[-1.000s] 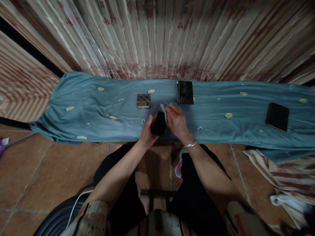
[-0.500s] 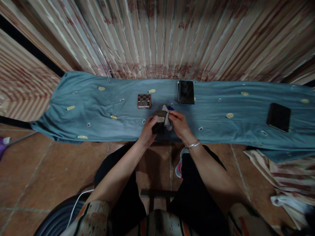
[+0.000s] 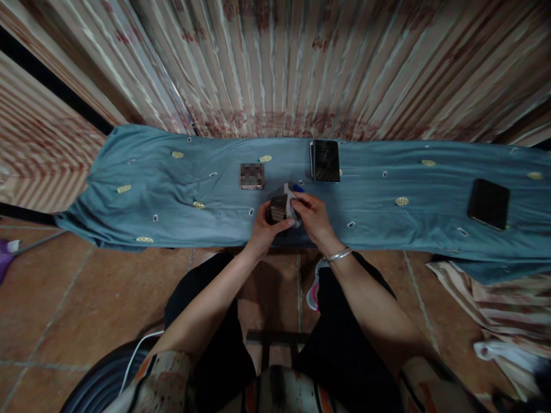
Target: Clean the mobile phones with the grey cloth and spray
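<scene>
My left hand [image 3: 263,228] grips a small dark folded phone [image 3: 278,207] and holds it just above the blue-grey cloth [image 3: 172,195] on the table. My right hand [image 3: 313,217] pinches a small grey wiping cloth [image 3: 291,201] against the phone's right side. A bit of blue [image 3: 298,187] shows behind the wiping cloth. A silver bangle sits on my right wrist.
On the cloth lie a small checkered folded phone [image 3: 252,175], a black phone on a white slab [image 3: 325,161] at the back, and another black phone [image 3: 488,203] at the right. Curtains hang behind the table. Striped fabric and white bags lie on the tiled floor at right.
The dark phone has been turned in my left hand, from its broad dark face showing to its lighter narrow side. My right hand has shifted the wiping cloth along it.
</scene>
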Motion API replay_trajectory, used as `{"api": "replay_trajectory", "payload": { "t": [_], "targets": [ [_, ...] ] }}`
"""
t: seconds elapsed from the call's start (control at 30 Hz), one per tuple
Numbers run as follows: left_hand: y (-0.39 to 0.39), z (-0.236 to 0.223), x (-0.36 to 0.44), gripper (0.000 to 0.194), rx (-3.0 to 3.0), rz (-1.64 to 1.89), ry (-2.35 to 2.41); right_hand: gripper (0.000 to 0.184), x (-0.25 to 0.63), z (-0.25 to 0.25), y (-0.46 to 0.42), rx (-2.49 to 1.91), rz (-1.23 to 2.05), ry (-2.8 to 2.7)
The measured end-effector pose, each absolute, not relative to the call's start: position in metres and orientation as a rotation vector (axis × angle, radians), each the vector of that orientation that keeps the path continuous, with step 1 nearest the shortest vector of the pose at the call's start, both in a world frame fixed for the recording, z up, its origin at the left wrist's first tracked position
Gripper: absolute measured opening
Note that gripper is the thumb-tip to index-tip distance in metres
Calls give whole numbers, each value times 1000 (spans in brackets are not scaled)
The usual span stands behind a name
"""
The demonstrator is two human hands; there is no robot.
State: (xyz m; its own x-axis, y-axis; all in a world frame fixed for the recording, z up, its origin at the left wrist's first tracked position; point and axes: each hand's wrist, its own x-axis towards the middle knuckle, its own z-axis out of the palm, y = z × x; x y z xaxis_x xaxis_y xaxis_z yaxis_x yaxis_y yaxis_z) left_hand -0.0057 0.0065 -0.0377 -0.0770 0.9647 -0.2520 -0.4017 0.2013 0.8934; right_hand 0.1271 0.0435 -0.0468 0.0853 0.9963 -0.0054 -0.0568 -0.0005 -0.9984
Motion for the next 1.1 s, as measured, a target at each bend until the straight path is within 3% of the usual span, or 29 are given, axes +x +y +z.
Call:
{"api": "replay_trajectory", "payload": {
  "t": [0.3, 0.67, 1.1],
  "targets": [
    [14, -34, -10, 79, 577, 1284, 1095, 39, 121, -53, 33, -1243, 1150, -1179],
    [23, -31, -15, 30, 405, 1287, 1001, 44, 112, -47, 9, -1157, 1249, -1269],
    [14, -28, -5, 24, 443, 1111, 906, 48, 113, -50, 15, -1291, 773, -1623]
  ]
}}
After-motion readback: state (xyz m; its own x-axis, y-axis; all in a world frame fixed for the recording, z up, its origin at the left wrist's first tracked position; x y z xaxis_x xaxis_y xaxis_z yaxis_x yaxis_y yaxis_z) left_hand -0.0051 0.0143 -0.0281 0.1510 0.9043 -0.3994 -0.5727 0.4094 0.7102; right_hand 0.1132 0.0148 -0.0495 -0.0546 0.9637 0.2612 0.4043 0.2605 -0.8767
